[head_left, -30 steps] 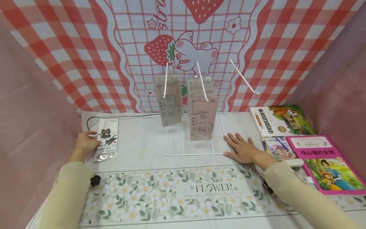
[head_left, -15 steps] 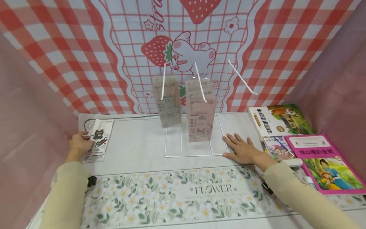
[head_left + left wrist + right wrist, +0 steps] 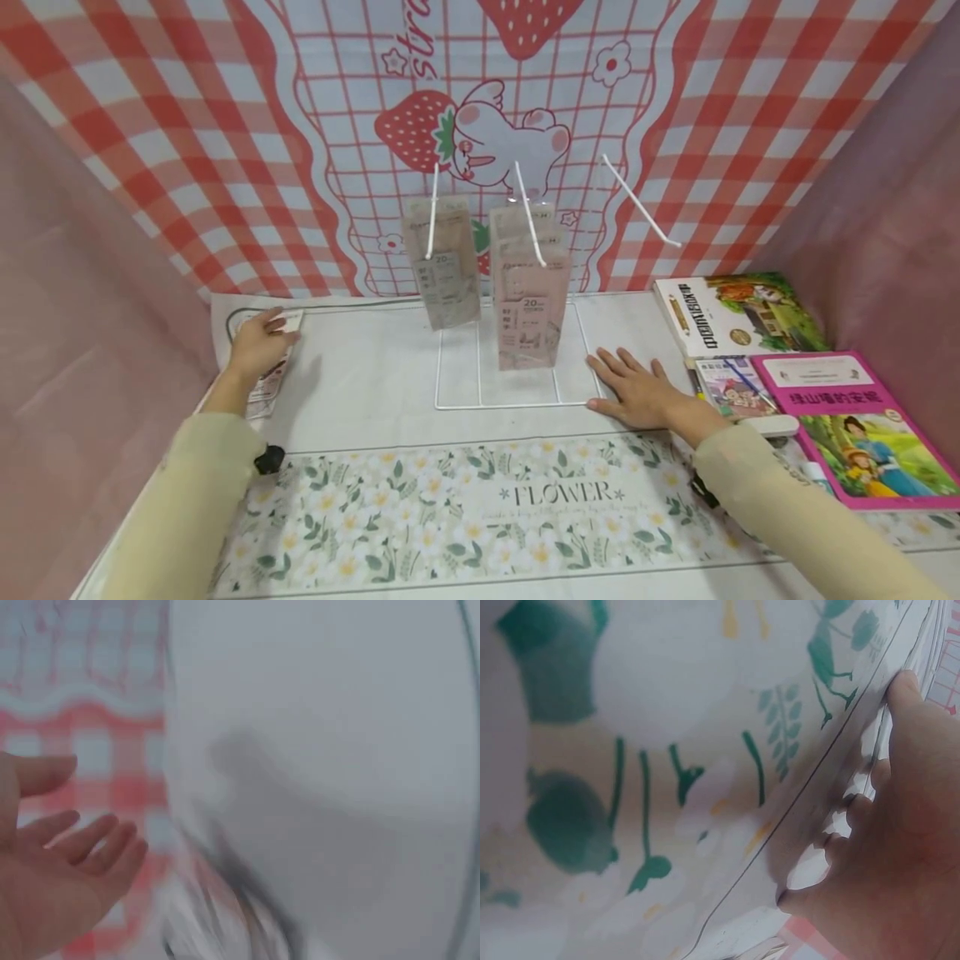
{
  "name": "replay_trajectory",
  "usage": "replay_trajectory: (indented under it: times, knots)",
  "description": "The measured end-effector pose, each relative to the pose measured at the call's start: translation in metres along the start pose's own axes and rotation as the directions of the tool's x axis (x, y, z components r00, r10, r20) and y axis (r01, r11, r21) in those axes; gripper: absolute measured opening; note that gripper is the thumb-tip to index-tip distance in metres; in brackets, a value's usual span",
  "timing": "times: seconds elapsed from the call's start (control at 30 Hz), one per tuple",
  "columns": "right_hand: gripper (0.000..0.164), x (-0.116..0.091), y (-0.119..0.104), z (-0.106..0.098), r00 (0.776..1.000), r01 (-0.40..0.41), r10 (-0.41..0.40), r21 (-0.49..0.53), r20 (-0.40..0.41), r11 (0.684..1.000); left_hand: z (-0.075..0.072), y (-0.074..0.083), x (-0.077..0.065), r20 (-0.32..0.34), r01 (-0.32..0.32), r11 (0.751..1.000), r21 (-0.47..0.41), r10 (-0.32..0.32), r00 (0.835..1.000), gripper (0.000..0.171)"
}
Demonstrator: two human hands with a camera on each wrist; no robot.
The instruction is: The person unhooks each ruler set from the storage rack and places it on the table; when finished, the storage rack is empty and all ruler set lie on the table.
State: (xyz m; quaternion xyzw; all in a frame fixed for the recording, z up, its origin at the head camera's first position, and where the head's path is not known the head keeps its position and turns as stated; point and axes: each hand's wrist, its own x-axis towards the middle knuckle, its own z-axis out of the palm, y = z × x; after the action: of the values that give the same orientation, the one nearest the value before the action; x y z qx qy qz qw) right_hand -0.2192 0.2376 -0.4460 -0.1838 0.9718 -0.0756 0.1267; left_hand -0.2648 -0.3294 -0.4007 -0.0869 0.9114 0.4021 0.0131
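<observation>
The left hand [image 3: 261,348] is above the white packet [image 3: 268,393] that lies at the left of the white table [image 3: 360,367], covering much of it; its fingers are loosely extended with the thumb apart (the packet is blurred in the left wrist view, so I cannot tell whether they touch). The right hand [image 3: 637,396] rests palm down with fingers spread, at the right side of the white wire rack's base [image 3: 517,406]. Above that base, greyish packs [image 3: 452,287] hang from the left hook [image 3: 432,212] and pinkish packs [image 3: 534,312] from the middle hook [image 3: 530,217]; the right hook [image 3: 641,200] slants forward and to the right. At the right lie a white-and-green book [image 3: 738,315], farther off, a small illustrated booklet [image 3: 738,386] and a magenta-bordered book [image 3: 855,425]. A floral strip [image 3: 390,517] runs along the near side, under both forearms.
</observation>
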Motion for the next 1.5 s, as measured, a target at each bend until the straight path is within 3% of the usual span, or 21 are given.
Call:
replay_trajectory:
  times: [0.13, 0.3, 0.4, 0.5, 0.73, 0.97, 1.37, 1.5]
  knots:
    - [0.079, 0.0, 0.0, -0.001, 1.0, 0.006, -0.006, 0.011, -0.002, 1.0, 0.025, 0.042, -0.005, 0.074, -0.134, 0.977, -0.167, 0.148, 0.986, 0.069]
    - [0.079, 0.001, 0.0, -0.002, 1.0, 0.007, -0.007, 0.005, -0.001, 1.0, 0.054, 0.087, -0.016, 0.126, -0.265, 0.925, -0.272, 0.307, 0.943, 0.066]
    - [0.079, 0.002, 0.0, -0.001, 1.0, 0.009, -0.009, 0.002, -0.001, 1.0, 0.07, 0.106, -0.021, 0.112, -0.326, 0.887, -0.328, 0.379, 0.919, 0.06]
    - [0.079, 0.002, 0.001, -0.001, 1.0, 0.0, 0.0, 0.002, 0.006, 1.0, 0.083, 0.118, -0.022, 0.075, -0.361, 0.863, -0.353, 0.41, 0.909, 0.052]
    - [0.078, 0.001, 0.002, -0.002, 1.0, -0.005, 0.005, 0.001, 0.003, 1.0, 0.107, 0.13, -0.014, -0.04, -0.41, 0.835, -0.366, 0.426, 0.904, 0.037]
    - [0.078, 0.002, 0.002, 0.0, 1.0, 0.007, -0.007, 0.013, 0.009, 1.0, 0.121, 0.137, -0.005, -0.115, -0.414, 0.826, -0.383, 0.402, 0.908, 0.032]
    - [0.079, 0.001, 0.002, 0.001, 1.0, 0.006, -0.006, -0.002, 0.006, 1.0, 0.118, 0.133, -0.013, -0.188, -0.443, 0.825, -0.351, 0.401, 0.897, 0.023]
    - [0.078, 0.0, 0.001, 0.0, 1.0, 0.005, -0.005, 0.003, 0.004, 1.0, 0.117, 0.131, -0.016, -0.215, -0.447, 0.813, -0.374, 0.393, 0.894, 0.025]
